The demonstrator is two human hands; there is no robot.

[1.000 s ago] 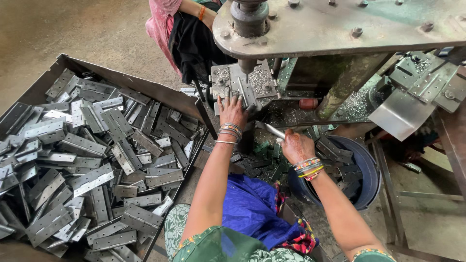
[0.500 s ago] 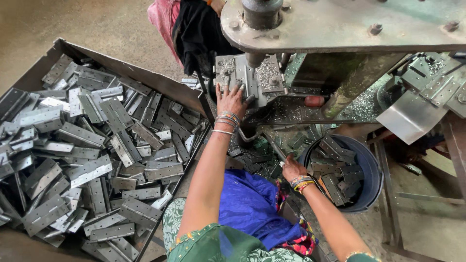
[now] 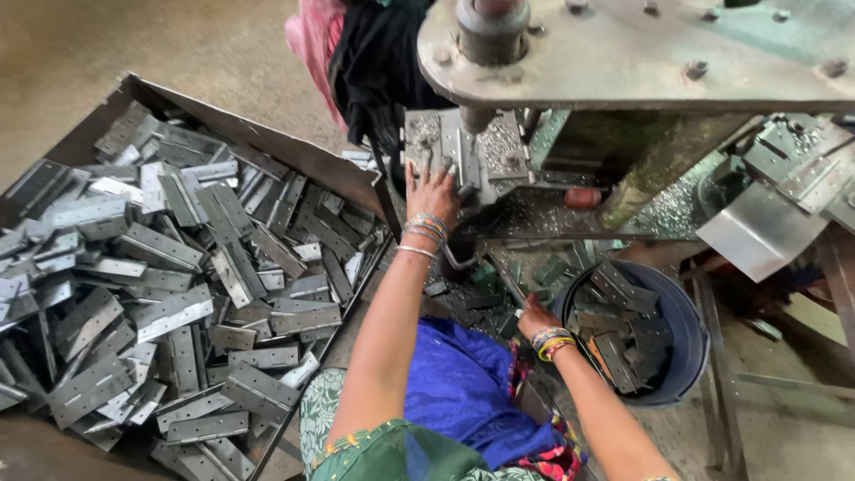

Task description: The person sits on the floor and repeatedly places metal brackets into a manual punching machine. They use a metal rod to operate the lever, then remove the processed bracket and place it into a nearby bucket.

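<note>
The left hand (image 3: 434, 189) lies flat with fingers spread on the grey die block (image 3: 463, 160) of the press, fingertips resting on a metal hinge plate (image 3: 467, 153) seated there, directly beneath the round ram (image 3: 488, 36) that hangs from the heavy top plate (image 3: 641, 53). That is the worrying part: if the ram drops while those fingers are under it, they would be crushed, and the bangles on the wrist could snag on the block's edge. The right hand (image 3: 534, 318) is down low beside the blue tub (image 3: 681, 338), fingers curled; I cannot tell whether it grips a piece or is just closed, since the knuckles hide the palm. The tub holds a heap of dark hinge plates whose cut edges could slice a bare hand reaching in blind. Loose offcuts and metal chips litter the bed of the press around the block, and a stray one beneath the plate could tilt it so it seats crooked. To the left, well apart from both hands, a large open tray (image 3: 267, 142) is piled with grey hinge leaves lying every way. Another person in pink and black cloth sits just behind the press.
</note>
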